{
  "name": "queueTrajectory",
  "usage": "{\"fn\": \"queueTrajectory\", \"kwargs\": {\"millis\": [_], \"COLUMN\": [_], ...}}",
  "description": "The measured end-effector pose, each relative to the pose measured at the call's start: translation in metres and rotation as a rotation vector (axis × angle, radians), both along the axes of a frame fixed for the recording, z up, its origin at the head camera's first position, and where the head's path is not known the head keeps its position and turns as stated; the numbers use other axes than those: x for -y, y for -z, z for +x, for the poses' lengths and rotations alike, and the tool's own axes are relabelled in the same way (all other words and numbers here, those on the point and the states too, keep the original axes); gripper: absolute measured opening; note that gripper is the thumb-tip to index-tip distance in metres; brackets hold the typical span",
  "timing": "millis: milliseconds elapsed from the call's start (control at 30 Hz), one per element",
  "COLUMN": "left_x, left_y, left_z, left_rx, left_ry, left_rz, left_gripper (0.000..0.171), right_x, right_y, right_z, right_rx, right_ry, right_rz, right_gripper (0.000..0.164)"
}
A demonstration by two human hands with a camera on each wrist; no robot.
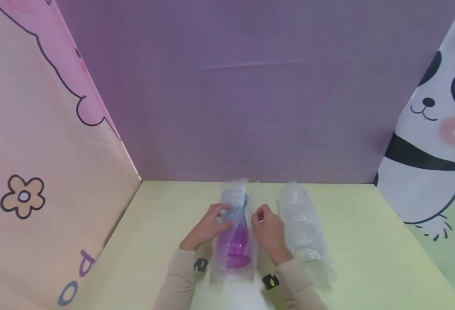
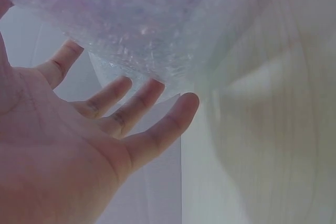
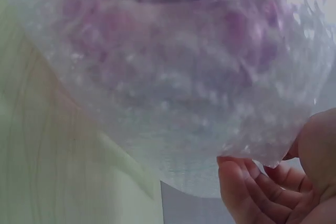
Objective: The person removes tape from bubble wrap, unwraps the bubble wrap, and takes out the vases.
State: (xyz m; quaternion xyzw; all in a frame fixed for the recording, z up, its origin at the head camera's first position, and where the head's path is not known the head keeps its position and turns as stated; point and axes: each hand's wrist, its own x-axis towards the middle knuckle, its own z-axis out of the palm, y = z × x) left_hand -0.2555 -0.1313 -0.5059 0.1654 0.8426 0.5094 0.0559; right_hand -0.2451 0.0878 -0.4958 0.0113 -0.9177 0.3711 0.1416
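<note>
We see a vase lying lengthwise near the middle of the table, between the two hands, its blue end toward the back wall and its purple end nearer the person. Clear bubble wrap covers it and reaches past both ends; the colours show through. We cannot tell how many layers there are.

The left hand is relaxed, with fingers spread and not closed on anything. In its wrist view we see the palm facing the wrap and fingertips at its edge; from above, the thumb and forefinger reach over the vase's left side. The right hand pinches the right edge of the wrap between thumb and fingers, and its wrist view shows a corner held there.

Just right of the right hand we find a second bundle of bubble wrap, also lying lengthwise; its contents are too blurred for us to name. On the right panel we see a panda, on the left a flower.
</note>
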Motion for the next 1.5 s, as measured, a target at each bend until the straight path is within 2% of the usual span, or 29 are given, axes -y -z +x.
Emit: {"fn": "queueTrajectory", "kwargs": {"millis": [167, 433, 833, 1100, 1500], "left_x": [0.001, -0.001, 0.0, 0.002, 0.003], "left_y": [0.002, 0.001, 0.0, -0.002, -0.006], "left_z": [-0.002, 0.001, 0.001, 0.001, 0.002], "left_rx": [0.0, 0.013, 0.01, 0.007, 0.049], "left_ry": [0.002, -0.002, -0.009, -0.005, -0.034], "left_rz": [-0.019, -0.033, -0.072, -0.082, -0.071], "left_gripper": [0.056, 0.054, 0.052, 0.053, 0.056], "right_x": [-0.006, -0.016, -0.023, -0.026, -0.031], "right_y": [-0.004, -0.006, -0.015, -0.02, -0.03], "right_z": [0.004, 0.007, 0.014, 0.015, 0.019], "right_rx": [0.002, 0.067, 0.006, -0.068, -0.079], "right_ry": [0.022, 0.03, 0.012, -0.016, -0.025], "right_rz": [-0.01, -0.035, -0.05, -0.022, 0.004], "right_gripper": [0.011, 0.014, 0.025, 0.021, 0.022]}}
